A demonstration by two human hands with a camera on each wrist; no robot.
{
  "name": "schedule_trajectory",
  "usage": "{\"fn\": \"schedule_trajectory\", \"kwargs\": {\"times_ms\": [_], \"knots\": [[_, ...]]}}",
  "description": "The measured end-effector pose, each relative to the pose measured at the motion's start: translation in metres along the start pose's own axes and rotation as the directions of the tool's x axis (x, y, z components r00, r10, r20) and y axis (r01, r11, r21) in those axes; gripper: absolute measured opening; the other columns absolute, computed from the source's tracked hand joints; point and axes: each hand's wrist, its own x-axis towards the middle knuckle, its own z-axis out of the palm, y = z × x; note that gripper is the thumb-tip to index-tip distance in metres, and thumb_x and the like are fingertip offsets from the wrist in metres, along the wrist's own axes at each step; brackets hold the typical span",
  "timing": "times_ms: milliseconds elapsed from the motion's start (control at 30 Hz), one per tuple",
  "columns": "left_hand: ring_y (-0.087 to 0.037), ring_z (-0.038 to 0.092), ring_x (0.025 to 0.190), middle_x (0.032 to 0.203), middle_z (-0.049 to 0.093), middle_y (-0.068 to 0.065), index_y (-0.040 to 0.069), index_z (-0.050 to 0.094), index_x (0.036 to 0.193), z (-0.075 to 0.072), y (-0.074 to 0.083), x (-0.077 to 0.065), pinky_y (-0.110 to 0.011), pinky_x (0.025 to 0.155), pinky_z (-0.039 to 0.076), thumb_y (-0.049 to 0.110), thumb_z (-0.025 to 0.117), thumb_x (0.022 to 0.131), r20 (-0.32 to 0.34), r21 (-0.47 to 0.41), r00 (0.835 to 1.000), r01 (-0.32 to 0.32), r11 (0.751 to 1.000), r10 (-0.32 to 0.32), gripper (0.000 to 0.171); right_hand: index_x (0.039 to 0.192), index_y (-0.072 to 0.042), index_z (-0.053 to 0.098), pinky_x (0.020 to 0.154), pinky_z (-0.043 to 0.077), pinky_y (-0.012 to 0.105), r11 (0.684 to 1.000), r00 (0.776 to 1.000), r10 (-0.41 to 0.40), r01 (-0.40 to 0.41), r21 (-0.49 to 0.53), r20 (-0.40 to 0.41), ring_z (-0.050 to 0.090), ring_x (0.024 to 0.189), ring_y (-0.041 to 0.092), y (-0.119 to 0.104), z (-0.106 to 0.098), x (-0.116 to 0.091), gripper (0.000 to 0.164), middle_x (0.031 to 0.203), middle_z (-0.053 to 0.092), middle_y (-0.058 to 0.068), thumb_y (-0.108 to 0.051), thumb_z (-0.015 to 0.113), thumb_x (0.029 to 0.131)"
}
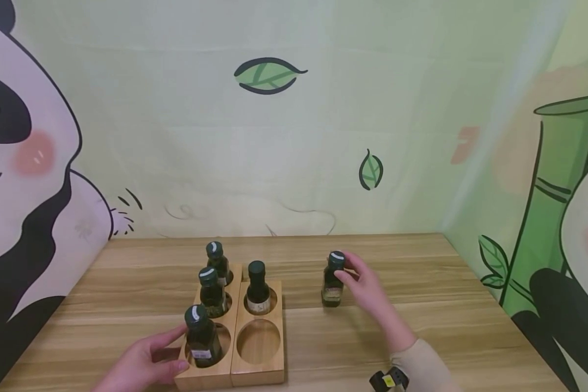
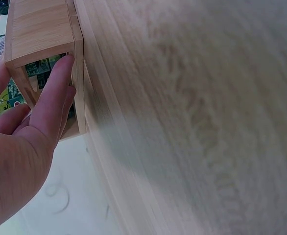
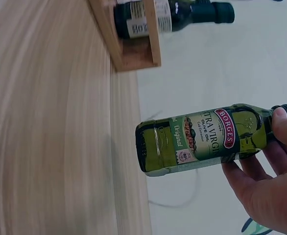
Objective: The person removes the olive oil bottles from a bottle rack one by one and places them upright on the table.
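Observation:
At the left of the head view, a wooden bottle rack (image 1: 257, 377) in two blocks stands on the table. Three dark glass bottles with dark caps, the nearest a bottle (image 1: 202, 343) by my left hand (image 1: 144, 356), sit in its left block. One more bottle (image 1: 258, 291) fills the right block's far hole; the near hole holds no bottle. My left hand grips the rack's side, fingers reaching into its open frame (image 2: 40, 29) in the left wrist view. My right hand (image 1: 367, 286) pinches an olive oil bottle (image 3: 202, 139) near its cap, upright over the table, right of the rack.
The wood-grain table (image 1: 446, 305) runs back to a pale green printed cloth (image 1: 191, 136) with leaf drawings. Panda and bamboo drawings cover the cloth at both sides. A black wrist device (image 1: 389, 379) is strapped at the right sleeve.

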Motion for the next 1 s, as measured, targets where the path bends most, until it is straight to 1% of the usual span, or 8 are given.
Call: {"fn": "schedule_trajectory", "kwargs": {"times_ms": [267,667,1000], "knots": [[-0.051,0.056,0.116,0.14,0.043,-0.038,-0.007,0.032,0.15,0.001,0.002,0.001,-0.049,0.078,0.058,0.021,0.078,0.087,-0.022,0.016,0.999,0.029,0.999,-0.028,0.083,0.136,0.004,0.053,0.104,0.043,0.051,1.0,1.0,0.021,-0.021,-0.004,0.006,0.054,0.123,0.039,0.005,-0.007,0.007,0.041,0.132,0.058,0.025,-0.001,0.061,0.096],[-0.052,0.054,0.117,0.142,0.039,-0.04,-0.008,0.031,0.149,0.0,0.0,0.001,-0.05,0.078,0.058,0.022,0.077,0.088,-0.006,0.006,1.0,0.022,1.0,-0.022,0.082,0.137,0.005,0.051,0.105,0.041,0.054,0.999,0.999,0.048,-0.048,-0.017,-0.001,0.053,0.125,0.04,0.016,-0.007,0.012,0.042,0.133,0.057,0.027,0.0,0.061,0.096],[-0.051,0.057,0.115,0.138,0.045,-0.038,-0.007,0.03,0.15,0.0,0.002,0.0,-0.049,0.079,0.058,0.023,0.077,0.089,-0.011,0.019,0.999,0.03,0.999,-0.03,0.083,0.14,0.004,0.049,0.106,0.04,0.054,0.999,0.999,0.047,-0.047,-0.01,-0.001,0.052,0.125,0.04,0.023,-0.006,0.018,0.044,0.135,0.055,0.027,0.0,0.059,0.097]]}}
